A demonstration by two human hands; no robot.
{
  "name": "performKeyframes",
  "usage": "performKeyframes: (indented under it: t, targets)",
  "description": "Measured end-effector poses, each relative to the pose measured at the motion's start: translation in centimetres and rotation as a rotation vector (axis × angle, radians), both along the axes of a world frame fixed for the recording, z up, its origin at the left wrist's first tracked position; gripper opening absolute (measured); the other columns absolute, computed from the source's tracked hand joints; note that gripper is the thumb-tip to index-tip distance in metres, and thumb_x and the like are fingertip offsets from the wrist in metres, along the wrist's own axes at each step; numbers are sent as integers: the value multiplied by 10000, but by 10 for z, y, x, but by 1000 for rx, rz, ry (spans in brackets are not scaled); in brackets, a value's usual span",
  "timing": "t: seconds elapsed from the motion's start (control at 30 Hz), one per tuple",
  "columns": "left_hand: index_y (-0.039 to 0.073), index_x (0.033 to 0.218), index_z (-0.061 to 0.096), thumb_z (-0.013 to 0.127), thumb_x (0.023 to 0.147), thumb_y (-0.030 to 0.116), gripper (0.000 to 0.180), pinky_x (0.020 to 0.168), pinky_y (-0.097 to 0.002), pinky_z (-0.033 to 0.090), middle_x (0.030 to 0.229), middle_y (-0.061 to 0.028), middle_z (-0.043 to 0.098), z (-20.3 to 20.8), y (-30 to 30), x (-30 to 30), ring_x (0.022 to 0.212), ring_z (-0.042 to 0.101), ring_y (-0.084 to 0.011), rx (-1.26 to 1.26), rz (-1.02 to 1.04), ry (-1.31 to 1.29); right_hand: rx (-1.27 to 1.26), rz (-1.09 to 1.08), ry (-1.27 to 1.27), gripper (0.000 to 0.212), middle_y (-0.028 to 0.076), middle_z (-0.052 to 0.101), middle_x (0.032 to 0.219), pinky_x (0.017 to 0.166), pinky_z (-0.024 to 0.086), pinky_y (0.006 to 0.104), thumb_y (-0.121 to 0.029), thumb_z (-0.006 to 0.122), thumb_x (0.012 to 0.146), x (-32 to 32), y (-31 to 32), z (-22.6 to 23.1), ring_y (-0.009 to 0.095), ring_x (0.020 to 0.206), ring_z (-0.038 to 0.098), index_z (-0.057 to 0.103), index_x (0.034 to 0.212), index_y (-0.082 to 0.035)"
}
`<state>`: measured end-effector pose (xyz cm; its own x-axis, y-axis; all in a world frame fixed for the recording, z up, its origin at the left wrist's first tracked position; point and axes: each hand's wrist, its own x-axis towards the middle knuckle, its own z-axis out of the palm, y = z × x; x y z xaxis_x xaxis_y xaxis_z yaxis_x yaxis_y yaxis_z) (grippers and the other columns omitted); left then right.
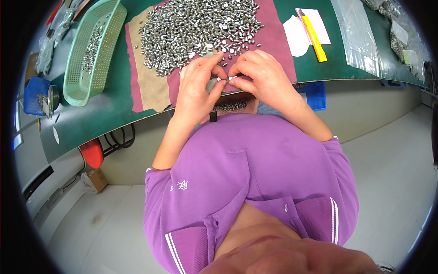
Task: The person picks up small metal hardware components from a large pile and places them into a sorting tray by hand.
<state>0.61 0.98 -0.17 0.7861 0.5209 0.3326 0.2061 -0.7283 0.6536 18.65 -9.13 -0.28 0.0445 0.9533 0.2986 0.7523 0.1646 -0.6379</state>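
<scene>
Close together at the table's near edge, my left hand [197, 86] and my right hand [267, 76] are both closed in a pinch. Between my left thumb and forefinger is a small shiny metal piece [219, 79]. My right fingertips grip another small metal piece [231, 78], almost touching the first. Just beyond my hands lies a wide heap of small, rounded silver metal pieces [196, 27]. The heap rests on a maroon cloth [278, 36] and a tan cloth [153, 86]. A few loose pieces lie near my fingertips.
A green perforated basket [75, 86] with metal pieces stands at the left, near a blue bin [34, 98]. Below my hands is a pinkish tray [251, 107] of small parts. A yellow cutter knife [315, 39], paper and plastic bags [358, 36] lie at the right.
</scene>
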Motion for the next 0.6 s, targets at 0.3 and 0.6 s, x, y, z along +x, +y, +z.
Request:
performKeyframes:
  t: [0.3, 0.6]
  targets:
    - [79, 1368, 530, 726, 742, -15, 664, 979, -421, 405, 1014, -34, 664, 6, 2, -8, 1076, 574, -256, -56, -27, -54, 78, 4, 0, 234, 51, 593, 905, 795, 475, 425, -244, 766, 760, -1, 1, 5, 280, 885, 582, 684, 934, -109]
    - [64, 1391, 519, 701, 757, -93, 678, 808, -277, 483, 1084, -54, 629, 5, 7, -21, 873, 547, -143, -115, 137, -43, 76, 132, 28, 182, 60, 595, 913, 756, 509, 407, -173, 718, 803, -12, 10, -4, 286, 870, 589, 668, 959, -93]
